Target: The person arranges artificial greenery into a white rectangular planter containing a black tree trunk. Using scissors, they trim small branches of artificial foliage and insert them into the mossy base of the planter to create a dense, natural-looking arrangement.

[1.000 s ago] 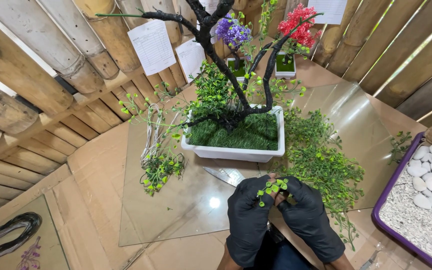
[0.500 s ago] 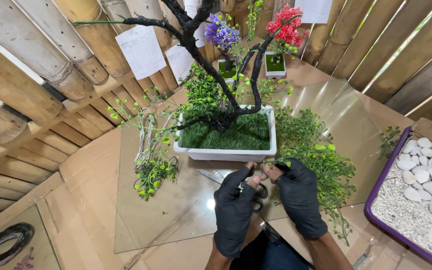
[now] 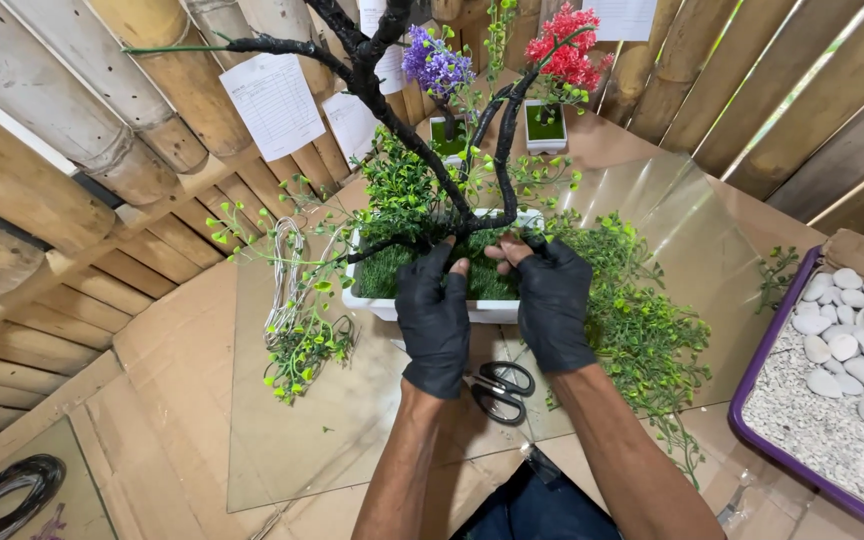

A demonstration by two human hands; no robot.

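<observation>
Gloved hands on the white planter

Nearest the camera, two bare forearms reach out over a glass sheet (image 3: pixel 352 440) lying on the cardboard-covered table (image 3: pixel 162 350). Black-handled scissors (image 3: pixel 497 390) rest on the glass between the wrists. The left hand (image 3: pixel 435 318), in a black glove, lies over the near rim of the white planter (image 3: pixel 372 302), fingers spread and resting on the green turf inside, clamped on nothing. The right hand (image 3: pixel 550 300), gloved the same way, sits just beside it on that rim, fingers loosely curled toward the base of the black artificial tree (image 3: pixel 402 120); whether it grips anything cannot be told. Loose green sprigs (image 3: pixel 642 330) are heaped right of the planter, wired sprigs (image 3: pixel 297 340) left of it. At the right edge a purple tray (image 3: pixel 752 440) holds white pebbles. Farther back stand two small pots, with purple flowers (image 3: pixel 437 65) and red flowers (image 3: pixel 567 45), before a bamboo wall (image 3: pixel 72 120) hung with paper sheets (image 3: pixel 274 105)
</observation>
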